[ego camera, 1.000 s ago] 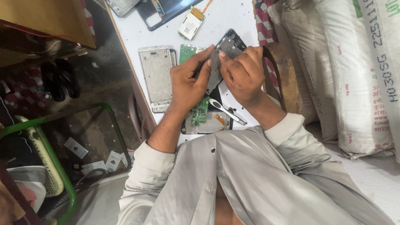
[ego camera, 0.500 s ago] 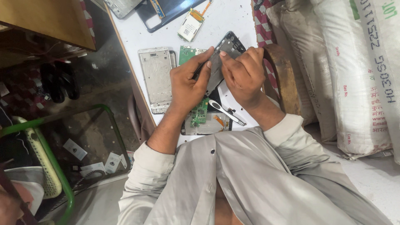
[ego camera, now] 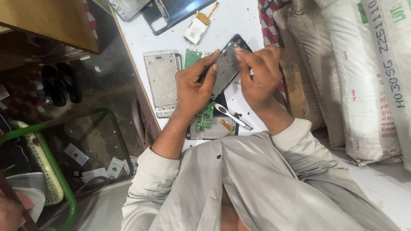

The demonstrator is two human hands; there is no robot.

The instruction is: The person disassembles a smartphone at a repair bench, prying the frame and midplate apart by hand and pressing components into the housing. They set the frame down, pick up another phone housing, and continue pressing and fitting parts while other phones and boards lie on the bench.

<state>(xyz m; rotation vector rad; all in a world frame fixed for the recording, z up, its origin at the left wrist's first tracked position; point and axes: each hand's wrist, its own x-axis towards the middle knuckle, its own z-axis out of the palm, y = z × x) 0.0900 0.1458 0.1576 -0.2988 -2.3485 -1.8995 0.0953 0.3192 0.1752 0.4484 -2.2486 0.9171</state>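
Note:
My left hand (ego camera: 195, 85) grips a dark phone frame (ego camera: 227, 64) from its left side, thumb laid over its face, above the white table (ego camera: 239, 21). My right hand (ego camera: 257, 75) pinches the same frame near its upper right edge with fingertips pressed on it. Whether a small tool sits in those fingers is hidden. Below my hands lie a green circuit board (ego camera: 206, 117) and a pair of white-handled tweezers (ego camera: 232, 116) on another opened phone body (ego camera: 212, 130).
A silver phone middle frame (ego camera: 162, 81) lies left of my hands. A small module with an orange flex cable (ego camera: 198, 29), a dark phone panel (ego camera: 177, 15) and a second green board (ego camera: 192, 57) sit farther up. White sacks (ego camera: 364, 77) stand right; a green-framed glass stand (ego camera: 85, 154) is lower left.
My hands have barely moved. The fingers of my right hand shifted slightly along the upper edge of the dark frame, which stays tilted the same way.

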